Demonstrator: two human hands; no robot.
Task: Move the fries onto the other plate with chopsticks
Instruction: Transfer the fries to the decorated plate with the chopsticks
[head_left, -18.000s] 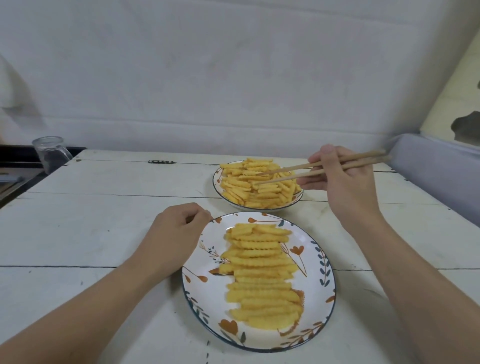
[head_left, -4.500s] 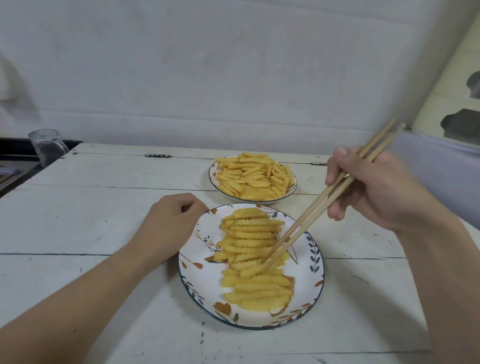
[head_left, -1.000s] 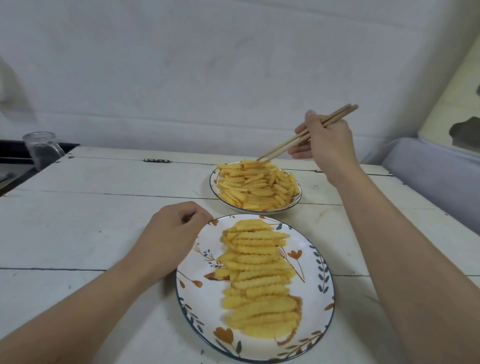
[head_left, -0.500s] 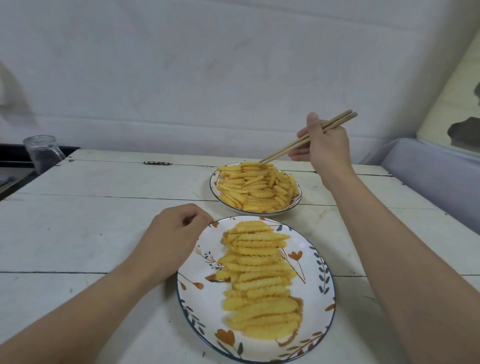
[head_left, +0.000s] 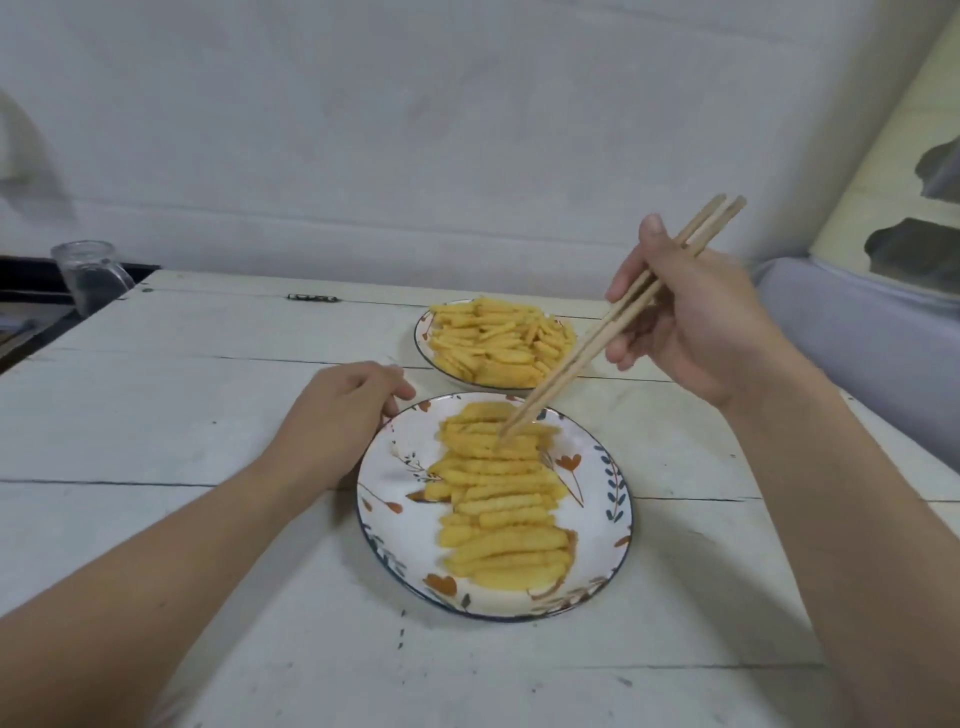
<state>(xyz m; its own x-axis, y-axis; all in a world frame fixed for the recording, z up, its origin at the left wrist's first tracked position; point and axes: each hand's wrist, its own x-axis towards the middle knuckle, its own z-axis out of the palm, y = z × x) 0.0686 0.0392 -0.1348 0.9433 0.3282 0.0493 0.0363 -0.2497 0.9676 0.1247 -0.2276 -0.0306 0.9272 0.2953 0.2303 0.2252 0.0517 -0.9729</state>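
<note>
Fingers (head_left: 631, 291) round chopsticks (head_left: 597, 343), R hand (head_left: 696, 322)

On the table (head_left: 156, 441), the near plate (head_left: 613, 499) lies in front of the far plate (head_left: 423, 338), the two just apart. Fries (head_left: 498, 499) lie in a row down the near plate; more fries (head_left: 498, 343) are heaped on the far one. The left hand (head_left: 337, 421) rests at the near plate's left rim. The right hand (head_left: 696, 322) is above and to the right, its chopsticks (head_left: 587, 353) slanting down to the row's far end (tips on the fries). A glass (head_left: 91, 275) stands far left, beyond the table's corner.
</note>
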